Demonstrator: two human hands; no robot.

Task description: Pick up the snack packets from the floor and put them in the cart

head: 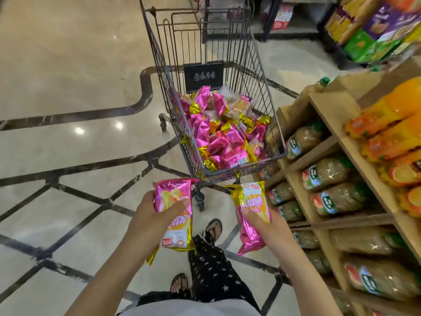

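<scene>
Your left hand grasps a pink-and-gold snack packet, thumb across its front and fingers behind, the packet roughly upright with a gold end pointing down; your right hand grasps a second packet, thumb pressed on its yellow front, gold end up and pink end hanging down beside your wrist. Both packets are off the floor, held out in front of you, just short of the near end of the cart; neither is over it. Inside the wire cart lies a heap of like packets, pink with gold ends, covering the bottom from the near end up to the black placard on the far wall. The cart stands on the glossy marble floor with its dark inlaid lines, close beside a wooden shelf on your right; that shelf carries rows of bagged goods, with orange bottles above them. Below your hands show your star-patterned trousers and a sandal.
</scene>
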